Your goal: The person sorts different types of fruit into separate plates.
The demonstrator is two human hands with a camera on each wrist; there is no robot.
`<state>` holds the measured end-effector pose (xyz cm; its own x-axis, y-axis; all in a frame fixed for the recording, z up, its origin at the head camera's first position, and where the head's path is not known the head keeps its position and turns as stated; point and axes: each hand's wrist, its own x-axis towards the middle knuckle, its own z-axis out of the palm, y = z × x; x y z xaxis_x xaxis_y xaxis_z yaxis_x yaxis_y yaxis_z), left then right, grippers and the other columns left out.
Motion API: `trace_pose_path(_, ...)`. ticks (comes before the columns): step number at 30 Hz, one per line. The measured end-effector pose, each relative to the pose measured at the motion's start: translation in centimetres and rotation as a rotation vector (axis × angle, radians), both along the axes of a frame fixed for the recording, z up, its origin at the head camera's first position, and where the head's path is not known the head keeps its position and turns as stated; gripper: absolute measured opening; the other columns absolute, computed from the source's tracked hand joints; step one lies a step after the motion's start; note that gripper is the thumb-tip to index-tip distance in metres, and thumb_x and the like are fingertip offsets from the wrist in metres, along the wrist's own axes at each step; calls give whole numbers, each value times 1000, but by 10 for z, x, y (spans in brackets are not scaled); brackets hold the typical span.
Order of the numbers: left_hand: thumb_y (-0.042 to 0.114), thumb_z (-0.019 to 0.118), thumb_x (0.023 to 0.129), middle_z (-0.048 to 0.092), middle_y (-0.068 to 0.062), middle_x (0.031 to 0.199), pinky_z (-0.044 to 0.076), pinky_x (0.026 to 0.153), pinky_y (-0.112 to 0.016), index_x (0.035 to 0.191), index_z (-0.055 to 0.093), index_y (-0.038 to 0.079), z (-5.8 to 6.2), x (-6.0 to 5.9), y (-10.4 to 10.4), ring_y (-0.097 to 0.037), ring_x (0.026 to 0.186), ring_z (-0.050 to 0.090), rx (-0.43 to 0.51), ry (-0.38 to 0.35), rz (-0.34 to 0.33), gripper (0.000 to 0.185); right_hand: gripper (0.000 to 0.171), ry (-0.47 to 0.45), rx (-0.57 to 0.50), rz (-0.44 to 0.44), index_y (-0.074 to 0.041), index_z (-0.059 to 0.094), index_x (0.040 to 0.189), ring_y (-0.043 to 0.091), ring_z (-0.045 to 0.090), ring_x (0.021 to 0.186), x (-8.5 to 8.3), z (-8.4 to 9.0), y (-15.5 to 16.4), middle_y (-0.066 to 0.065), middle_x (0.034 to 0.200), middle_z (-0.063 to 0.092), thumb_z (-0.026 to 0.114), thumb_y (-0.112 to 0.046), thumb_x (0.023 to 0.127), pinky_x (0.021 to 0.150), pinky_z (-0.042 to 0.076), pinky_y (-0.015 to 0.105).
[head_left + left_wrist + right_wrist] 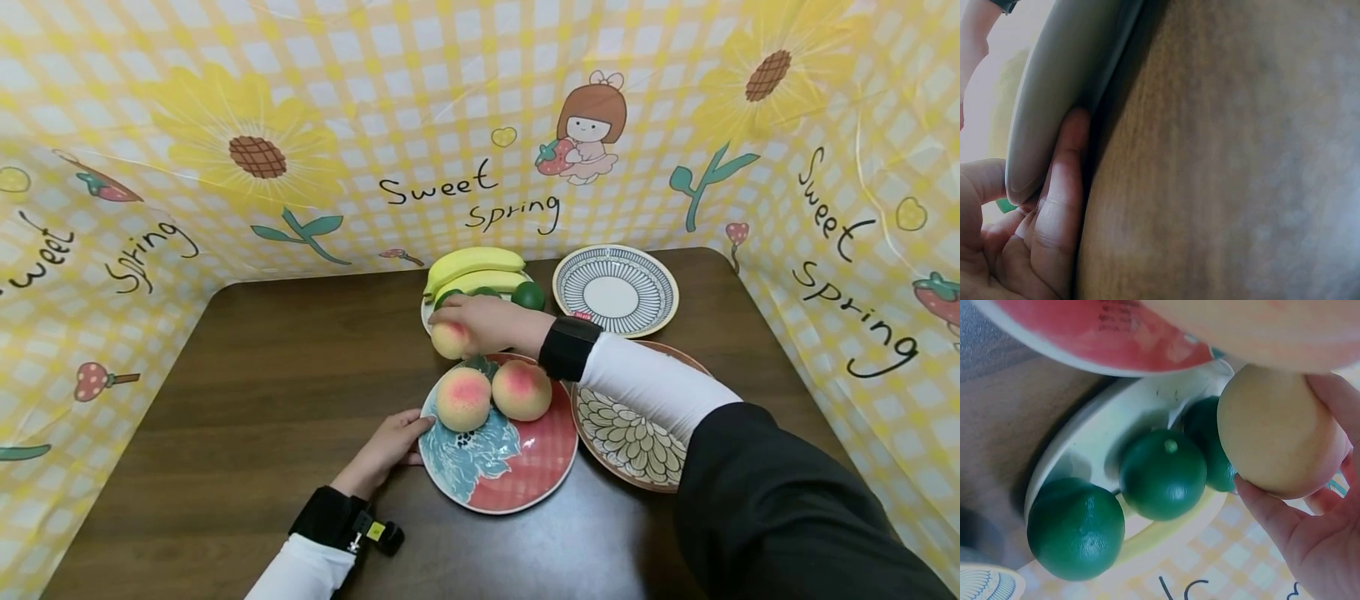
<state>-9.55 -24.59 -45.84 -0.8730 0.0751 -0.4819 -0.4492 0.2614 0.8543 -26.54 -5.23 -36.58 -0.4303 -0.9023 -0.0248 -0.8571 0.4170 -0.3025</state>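
Observation:
My right hand (453, 321) grips a pale peach (450, 342) just above the near edge of a white plate (427, 315) of bananas (472, 267) and limes (528, 295). In the right wrist view the fingers (1279, 519) curl round that peach (1272, 431) beside three limes (1163, 472). My left hand (415, 429) holds the left rim of a red and blue plate (525, 479) that carries two more peaches (462, 398). From the left wrist, fingers (1063, 187) lie under the plate's rim (1054, 94) with the thumb on the other side.
A blue striped plate (615, 290) stands at the back right and a brown plate with a flower pattern (633, 437) at the right, under my right forearm. The dark wooden table (262, 375) is walled by a yellow checked cloth (450, 125) on three sides.

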Motion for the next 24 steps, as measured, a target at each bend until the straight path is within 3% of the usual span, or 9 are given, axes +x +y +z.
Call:
trace_pose_path(11, 21, 45, 108, 71, 8, 78, 58, 60, -17, 138, 53, -10, -2, -1, 0, -1, 67, 67, 5, 9, 0, 43, 66, 22, -49, 10, -13, 53, 149, 31, 59, 130, 5, 27, 10, 14, 151, 53, 78, -13, 88, 109, 51, 40)
trace_pose_path(24, 21, 46, 108, 70, 8, 76, 59, 61, -18, 136, 52, -12, -4, 1, 1, -1, 65, 68, 62, 30, 4, 43, 66, 62, -105, 37, -17, 55, 147, 27, 56, 134, 35, 63, 46, 11, 153, 51, 81, -16, 86, 111, 49, 41)
